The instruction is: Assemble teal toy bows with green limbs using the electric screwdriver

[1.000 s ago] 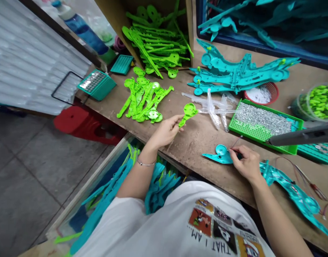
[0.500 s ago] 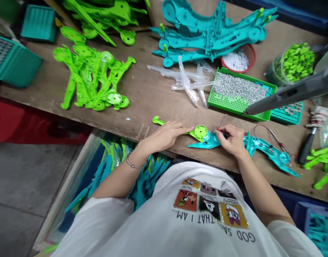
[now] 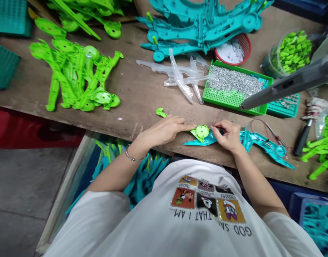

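My left hand (image 3: 166,129) lies over a lime-green plastic arm (image 3: 202,132), its fingers closed around the middle with the index finger stretched along it. The round end of the arm overlaps a long turquoise plastic part (image 3: 198,142) at the table's front edge. My right hand (image 3: 228,135) bends over that turquoise part with thumb and index finger pinched on a thin wire (image 3: 217,117), whose tip sticks up above the fingers. More dark and red wire (image 3: 271,129) loops over the right end of the turquoise part. My fingers hide the middle of both parts.
Lime-green arms (image 3: 78,76) lie heaped at the left, turquoise parts (image 3: 196,30) at the back. Clear plastic pieces (image 3: 178,76) lie beside a green tray (image 3: 233,103) of screws. A grey tool (image 3: 287,84) slants over the tray. A black-handled tool (image 3: 303,137) lies right.
The view has shifted slightly. The green arm has turned a little, its free end now reaching farther from me. Both hands keep their hold, the right still pinching the wire.
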`<action>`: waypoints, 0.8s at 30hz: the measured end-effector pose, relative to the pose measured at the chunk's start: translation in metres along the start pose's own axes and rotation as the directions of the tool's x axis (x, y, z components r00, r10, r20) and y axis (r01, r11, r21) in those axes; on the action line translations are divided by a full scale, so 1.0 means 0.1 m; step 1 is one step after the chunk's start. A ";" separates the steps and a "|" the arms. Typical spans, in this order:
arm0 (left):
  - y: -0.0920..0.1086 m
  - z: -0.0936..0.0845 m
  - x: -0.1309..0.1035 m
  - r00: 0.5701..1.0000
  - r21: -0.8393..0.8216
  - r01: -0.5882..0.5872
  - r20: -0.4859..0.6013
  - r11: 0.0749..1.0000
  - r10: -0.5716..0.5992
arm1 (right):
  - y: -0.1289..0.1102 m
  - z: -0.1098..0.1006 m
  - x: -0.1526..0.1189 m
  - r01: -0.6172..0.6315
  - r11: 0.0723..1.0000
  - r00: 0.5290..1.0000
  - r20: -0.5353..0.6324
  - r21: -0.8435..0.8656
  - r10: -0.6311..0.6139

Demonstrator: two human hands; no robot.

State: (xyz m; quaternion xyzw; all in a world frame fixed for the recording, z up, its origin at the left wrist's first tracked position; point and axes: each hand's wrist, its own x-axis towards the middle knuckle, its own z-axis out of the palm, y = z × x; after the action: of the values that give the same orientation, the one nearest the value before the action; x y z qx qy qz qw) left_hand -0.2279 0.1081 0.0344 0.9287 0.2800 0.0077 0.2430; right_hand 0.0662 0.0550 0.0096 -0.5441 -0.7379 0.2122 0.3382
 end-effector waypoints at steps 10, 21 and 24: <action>-0.14 0.05 0.15 0.993 0.131 -0.062 -0.097 0.989 0.075 | -0.02 -0.01 0.01 0.014 1.000 1.000 -0.015 0.011 -0.014; -0.16 0.31 0.15 0.900 0.176 -0.050 -0.419 0.983 0.120 | -0.01 -0.01 0.00 0.027 1.000 1.000 -0.014 0.007 -0.027; -0.22 0.37 0.20 0.868 0.211 -0.079 -0.467 0.974 0.172 | -0.01 -0.01 0.00 0.038 0.999 0.999 -0.020 0.000 -0.038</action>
State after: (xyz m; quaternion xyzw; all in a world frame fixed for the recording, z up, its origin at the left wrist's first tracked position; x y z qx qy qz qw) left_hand -0.2167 0.1176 -0.0106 0.9322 0.2699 0.2285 0.0774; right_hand 0.0662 0.0544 0.0113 -0.5321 -0.7446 0.2004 0.3496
